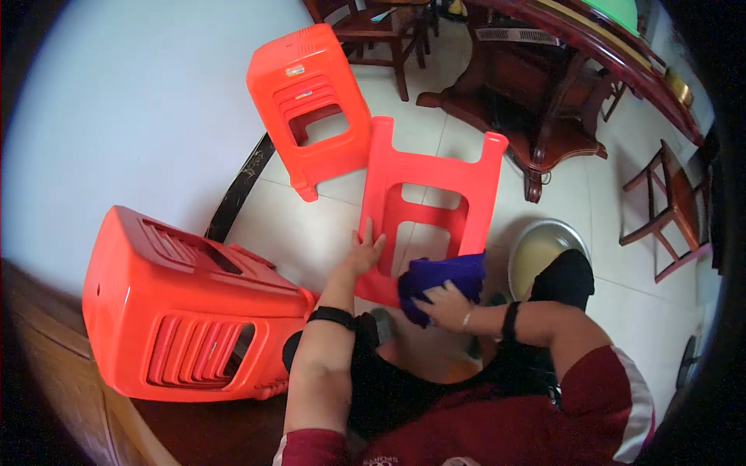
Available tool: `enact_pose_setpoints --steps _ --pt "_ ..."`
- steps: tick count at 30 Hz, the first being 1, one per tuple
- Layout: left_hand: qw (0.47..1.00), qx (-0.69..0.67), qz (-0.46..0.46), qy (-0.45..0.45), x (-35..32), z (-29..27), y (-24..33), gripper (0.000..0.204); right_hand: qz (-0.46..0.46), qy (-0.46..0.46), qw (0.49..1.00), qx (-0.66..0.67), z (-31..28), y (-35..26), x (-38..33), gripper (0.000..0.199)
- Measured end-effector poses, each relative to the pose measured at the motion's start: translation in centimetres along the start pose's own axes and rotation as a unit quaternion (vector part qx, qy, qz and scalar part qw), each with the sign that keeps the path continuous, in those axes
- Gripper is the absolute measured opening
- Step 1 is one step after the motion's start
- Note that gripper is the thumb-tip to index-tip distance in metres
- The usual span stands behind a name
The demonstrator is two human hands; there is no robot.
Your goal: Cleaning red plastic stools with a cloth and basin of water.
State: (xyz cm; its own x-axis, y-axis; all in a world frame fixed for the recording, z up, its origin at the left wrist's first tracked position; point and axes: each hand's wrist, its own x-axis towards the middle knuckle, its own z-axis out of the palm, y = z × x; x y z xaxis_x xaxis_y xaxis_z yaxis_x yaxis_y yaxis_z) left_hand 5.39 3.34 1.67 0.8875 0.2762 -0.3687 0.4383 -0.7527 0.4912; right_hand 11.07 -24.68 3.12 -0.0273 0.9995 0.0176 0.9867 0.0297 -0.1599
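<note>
Red stool in hand: the red stool (pixel 435 167) is on the near middle of the floor (pixel 614 233), directly before the person, tipped over so that two leg ends point to the far side; its side frame, with a wide cut-out, faces up.
Left hand: the left hand (pixel 364 252) lies on the left edge of this stool, toward its near end, fingers apart.
Right hand: the right hand (pixel 447 305) is on the blue cloth, fingers bent over it; I cannot tell whether they clamp it or only press on it.
Blue cloth: the bunched blue cloth (pixel 443 272) covers the near right part of the stool, under the right hand.
Basin: a round metal basin (pixel 513 264) with cloudy liquid stands on the floor to the right of the stool, just beside the person's dark-clad knee (pixel 563 278).
Stools at the left: a large orange-red stool stack (pixel 194 291) lies on its side, near left; a second orange-red stool (pixel 268 74) stands farther off by the pale wall (pixel 140 116).
Wooden furniture: a dark table (pixel 544 140) with a heavy carved base is at the far right, one wooden chair (pixel 676 190) at the right, another chair (pixel 381 27) at the far side.
</note>
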Motion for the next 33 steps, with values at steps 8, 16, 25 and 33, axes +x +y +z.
enact_pose_setpoints --steps 8,16,25,33 --pt "0.991 0.106 0.083 0.028 1.1 2.1 -2.7 0.046 0.001 0.088 0.996 0.031 4.0 -4.3 9.2 0.050" --pt "0.972 0.230 0.041 0.014 1.0 2.3 -3.7 0.055 -0.271 -0.163 0.949 -0.003 1.5 -0.7 -1.4 0.021" --pt "0.968 0.137 0.049 -0.205 -2.0 2.2 7.8 0.084 0.334 0.152 0.764 0.530 -10.6 7.4 -6.7 0.040" --pt "0.961 0.151 0.063 -0.221 -1.7 4.4 7.0 0.060 0.346 0.481 0.445 0.671 -21.5 12.9 -10.2 0.039"
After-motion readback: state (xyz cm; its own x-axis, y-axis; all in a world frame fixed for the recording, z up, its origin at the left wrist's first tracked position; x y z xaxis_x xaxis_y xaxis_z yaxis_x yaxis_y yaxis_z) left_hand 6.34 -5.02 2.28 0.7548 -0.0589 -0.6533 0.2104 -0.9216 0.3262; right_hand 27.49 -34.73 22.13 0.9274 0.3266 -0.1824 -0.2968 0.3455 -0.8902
